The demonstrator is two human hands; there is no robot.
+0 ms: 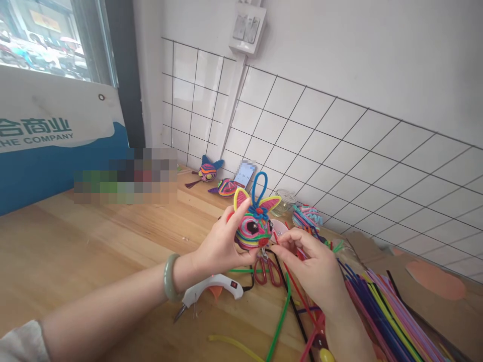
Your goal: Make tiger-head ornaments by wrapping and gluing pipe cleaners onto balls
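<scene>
Between two hands (222, 239), one two-eared ornament (250, 235)

The person's left forearm (109, 309) slants up from the lower left to the left hand (222, 239), its digits spread in a curved grip. The right forearm (349, 322) rises from the lower right, the right hand (311, 259) turned inward, thumb and forefinger pinched.

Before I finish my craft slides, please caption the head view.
Left hand holds a colorful eared figure; right hand pinches a red strip.
</scene>
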